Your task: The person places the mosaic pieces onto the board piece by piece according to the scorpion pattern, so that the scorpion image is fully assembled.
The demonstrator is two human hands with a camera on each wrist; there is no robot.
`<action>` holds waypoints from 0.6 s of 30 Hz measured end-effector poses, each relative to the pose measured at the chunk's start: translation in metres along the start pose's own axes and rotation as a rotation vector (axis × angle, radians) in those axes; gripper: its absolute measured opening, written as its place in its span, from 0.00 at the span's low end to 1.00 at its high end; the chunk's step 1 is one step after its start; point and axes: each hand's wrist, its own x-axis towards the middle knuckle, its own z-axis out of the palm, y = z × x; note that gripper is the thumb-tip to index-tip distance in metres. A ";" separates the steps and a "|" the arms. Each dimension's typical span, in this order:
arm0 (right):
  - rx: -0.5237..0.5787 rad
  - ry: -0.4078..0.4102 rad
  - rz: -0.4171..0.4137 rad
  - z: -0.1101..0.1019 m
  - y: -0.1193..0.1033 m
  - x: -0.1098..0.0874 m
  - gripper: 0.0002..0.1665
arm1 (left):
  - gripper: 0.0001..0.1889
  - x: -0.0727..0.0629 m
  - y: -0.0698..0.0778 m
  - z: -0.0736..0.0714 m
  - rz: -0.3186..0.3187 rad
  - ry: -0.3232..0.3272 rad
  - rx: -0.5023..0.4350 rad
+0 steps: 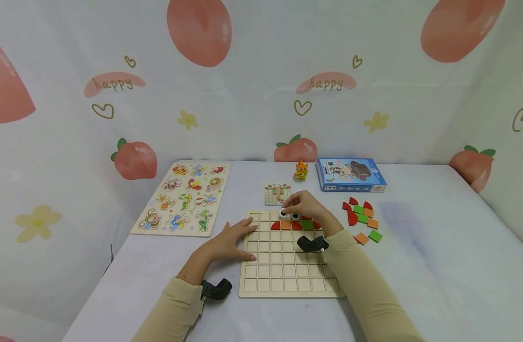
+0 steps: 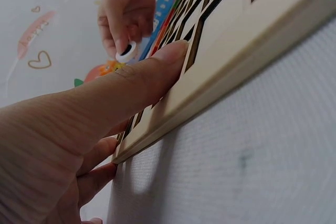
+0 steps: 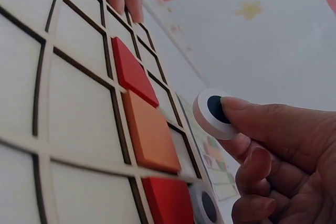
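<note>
Pinched between thumb and curled fingers, a white disc with a black center was in your right hand, above the far edge of the grid board. The next move likely turned on the bare far-row cell behind the orange square: it appeared to lie below your fingertips, immediately left of a second disc. Being round, the held piece had no long axis to line up; its exact tilt against the board could not be judged.

Your right hand was the nearer one. Your left hand, fingers spread and grasping nothing, rested at the board's left edge.

The right wrist view showed your thumb overlapping the black center and the disc apart from the board, a gap the head view left unclear. Only the head view took in the loose tiles to the right, while the left wrist view showed your left thumb on the board's rim.
</note>
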 end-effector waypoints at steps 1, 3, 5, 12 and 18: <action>-0.006 0.000 0.001 0.002 -0.001 0.002 0.08 | 0.44 0.000 0.000 0.000 0.000 0.000 -0.002; -0.029 -0.004 -0.006 0.005 -0.002 0.005 0.08 | 0.44 0.000 0.000 0.000 -0.001 0.001 0.000; -0.037 -0.004 -0.010 0.008 -0.004 0.007 0.07 | 0.44 0.000 0.000 0.000 -0.002 0.000 0.002; -0.019 -0.002 0.014 0.016 -0.012 0.012 0.06 | 0.45 0.000 0.000 0.000 -0.002 -0.004 0.004; -0.022 -0.010 0.032 0.019 -0.013 0.015 0.07 | 0.44 0.000 0.001 0.000 -0.009 -0.005 0.003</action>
